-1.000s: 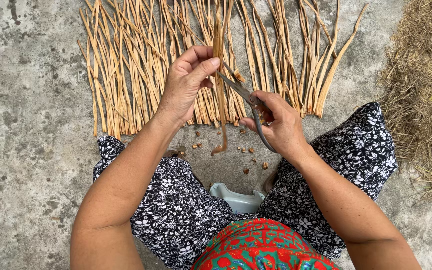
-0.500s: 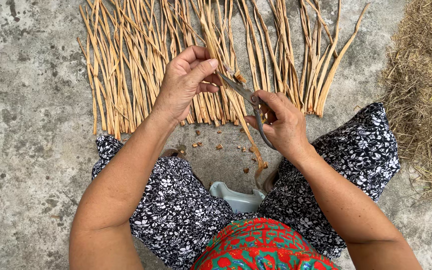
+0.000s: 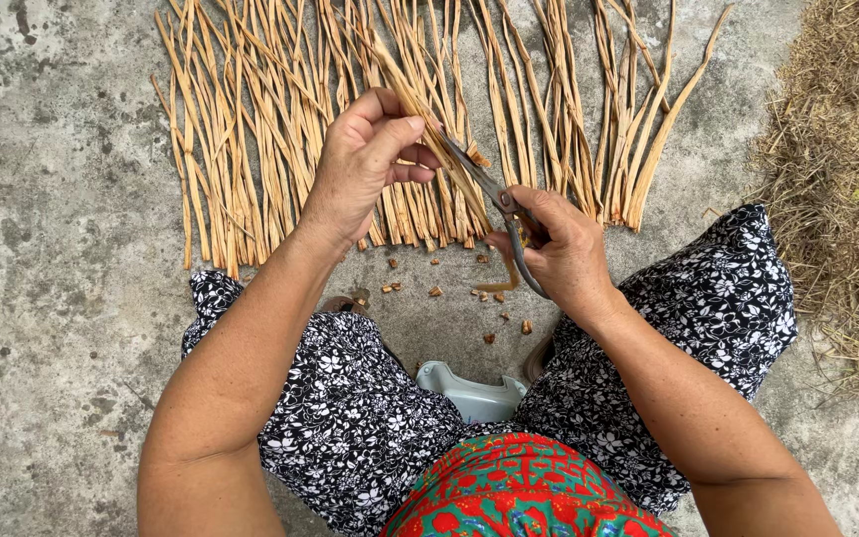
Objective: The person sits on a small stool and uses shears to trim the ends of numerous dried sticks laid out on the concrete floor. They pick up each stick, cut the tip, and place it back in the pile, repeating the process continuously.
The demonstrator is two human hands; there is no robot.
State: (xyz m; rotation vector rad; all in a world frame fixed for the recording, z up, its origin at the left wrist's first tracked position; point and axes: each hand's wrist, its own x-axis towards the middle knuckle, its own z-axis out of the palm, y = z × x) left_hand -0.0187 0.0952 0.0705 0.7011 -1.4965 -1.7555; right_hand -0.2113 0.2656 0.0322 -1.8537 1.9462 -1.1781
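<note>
Head view: left hand (image 3: 365,164) pinches a dry stalk (image 3: 420,104) between thumb & fingers, closed round it, stalk slanting up-left over the row of stalks (image 3: 251,129) laid on the concrete ground (image 3: 42,249). Right hand (image 3: 559,249) is wrapped tight on the scissors (image 3: 494,204), blades at the stalk's lower end, just above the cut bits (image 3: 434,291). Looks like the trimming step; next move prob. needs the stalk held steady & the blades squeezed square across it. Can't tell if the blades have bitten yet; scissor handles hidden in the palm, stool (image 3: 469,393) mostly covered by the lap, straw heap (image 3: 837,199) cut off at right.
</note>
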